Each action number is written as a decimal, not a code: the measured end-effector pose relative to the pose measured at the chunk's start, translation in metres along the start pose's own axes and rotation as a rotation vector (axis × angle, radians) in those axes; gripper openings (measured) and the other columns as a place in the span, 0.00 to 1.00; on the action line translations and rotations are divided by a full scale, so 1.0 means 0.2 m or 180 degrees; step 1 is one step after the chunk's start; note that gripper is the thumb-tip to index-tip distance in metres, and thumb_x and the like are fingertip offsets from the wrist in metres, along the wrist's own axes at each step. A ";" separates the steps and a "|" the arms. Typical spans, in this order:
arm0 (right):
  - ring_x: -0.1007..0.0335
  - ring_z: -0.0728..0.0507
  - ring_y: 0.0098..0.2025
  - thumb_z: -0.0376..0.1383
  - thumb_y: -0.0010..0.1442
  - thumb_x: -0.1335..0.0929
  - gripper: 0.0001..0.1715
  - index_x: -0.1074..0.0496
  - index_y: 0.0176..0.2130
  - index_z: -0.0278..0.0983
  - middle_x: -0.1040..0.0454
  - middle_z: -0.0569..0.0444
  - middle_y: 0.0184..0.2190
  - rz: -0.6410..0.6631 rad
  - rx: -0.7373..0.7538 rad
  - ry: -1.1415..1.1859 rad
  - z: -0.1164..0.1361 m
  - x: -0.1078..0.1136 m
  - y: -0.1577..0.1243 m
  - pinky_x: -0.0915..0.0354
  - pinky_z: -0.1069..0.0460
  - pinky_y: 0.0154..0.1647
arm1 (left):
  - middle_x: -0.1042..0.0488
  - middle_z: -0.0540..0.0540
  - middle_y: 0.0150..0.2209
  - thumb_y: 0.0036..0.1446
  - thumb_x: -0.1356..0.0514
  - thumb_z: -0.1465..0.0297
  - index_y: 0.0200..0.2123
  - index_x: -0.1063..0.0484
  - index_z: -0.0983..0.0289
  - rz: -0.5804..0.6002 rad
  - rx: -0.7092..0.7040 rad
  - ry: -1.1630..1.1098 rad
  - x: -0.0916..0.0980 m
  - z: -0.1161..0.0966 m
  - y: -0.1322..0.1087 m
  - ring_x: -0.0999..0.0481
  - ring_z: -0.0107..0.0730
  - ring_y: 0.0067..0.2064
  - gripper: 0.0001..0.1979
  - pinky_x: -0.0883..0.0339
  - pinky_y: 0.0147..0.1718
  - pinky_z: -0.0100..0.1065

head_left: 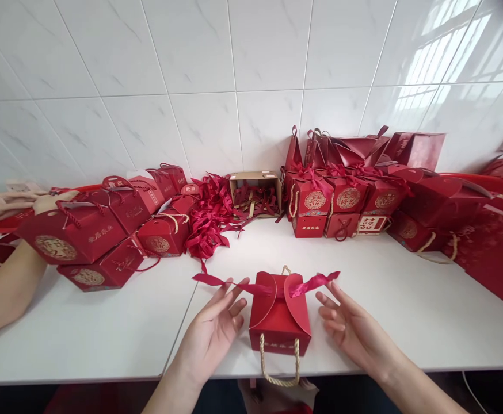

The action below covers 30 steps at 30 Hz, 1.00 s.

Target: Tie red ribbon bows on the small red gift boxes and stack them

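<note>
A red gift box (279,313) with curved top flaps and a twisted cord handle (279,380) stands upright near the table's front edge. Through its top runs a dark pink satin ribbon (316,283), one tail stretching out to each side. My left hand (210,330), palm turned inward, has the left tail at its fingertips, the other fingers loosely curled. On the opposite side, my right hand (359,333) holds the right tail near its end, its lower fingers half bent. Neither hand grips the box itself.
A heap of ribbons (210,215) lies beside an open cardboard box (255,198) of ribbon pieces. Stacked red boxes stand left (91,230) and right (349,198). Another person's arm (5,293) reaches in at far left. Tiled wall (269,46) behind.
</note>
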State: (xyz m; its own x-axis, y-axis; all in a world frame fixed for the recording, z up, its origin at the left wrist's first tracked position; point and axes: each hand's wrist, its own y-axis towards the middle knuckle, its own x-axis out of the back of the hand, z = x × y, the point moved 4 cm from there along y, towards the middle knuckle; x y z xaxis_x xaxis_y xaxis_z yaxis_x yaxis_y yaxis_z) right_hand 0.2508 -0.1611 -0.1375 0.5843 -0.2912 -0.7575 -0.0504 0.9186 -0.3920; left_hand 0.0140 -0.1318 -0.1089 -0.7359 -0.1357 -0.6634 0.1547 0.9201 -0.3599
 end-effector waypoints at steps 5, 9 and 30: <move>0.36 0.55 0.24 0.33 0.49 0.24 0.13 0.29 0.35 0.37 0.30 0.58 0.29 -0.0106 0.0228 0.0702 0.03 -0.05 0.03 0.40 0.62 0.16 | 0.26 0.52 0.26 0.61 0.47 0.80 0.41 0.28 0.67 -0.0290 -0.0002 -0.0723 0.00 0.05 0.02 0.25 0.23 0.24 0.10 0.31 0.21 0.22; 0.36 0.55 0.23 0.34 0.46 0.23 0.13 0.26 0.33 0.35 0.33 0.61 0.23 -0.0128 0.1040 0.0377 0.10 -0.04 -0.01 0.38 0.62 0.16 | 0.23 0.50 0.30 0.59 0.43 0.79 0.34 0.27 0.63 -0.0537 -0.0297 -0.0707 0.01 0.03 0.01 0.22 0.27 0.28 0.07 0.31 0.21 0.25; 0.34 0.50 0.27 0.40 0.55 0.28 0.05 0.25 0.33 0.41 0.27 0.58 0.26 0.1004 0.3313 -0.2063 0.56 -0.67 -0.15 0.34 0.54 0.27 | 0.26 0.50 0.26 0.52 0.34 0.66 0.36 0.20 0.61 0.0826 -0.2969 0.1790 -0.62 -0.55 -0.16 0.35 0.22 0.25 0.08 0.41 0.23 0.26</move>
State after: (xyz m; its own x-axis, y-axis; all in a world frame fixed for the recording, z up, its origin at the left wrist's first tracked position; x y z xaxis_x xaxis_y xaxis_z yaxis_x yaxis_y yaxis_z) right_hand 0.2649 -0.1196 0.0342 0.9663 -0.1087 -0.2335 0.2276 0.7848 0.5764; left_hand 0.0275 -0.1048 0.0567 -0.9829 0.0687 -0.1711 -0.0343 0.8438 0.5355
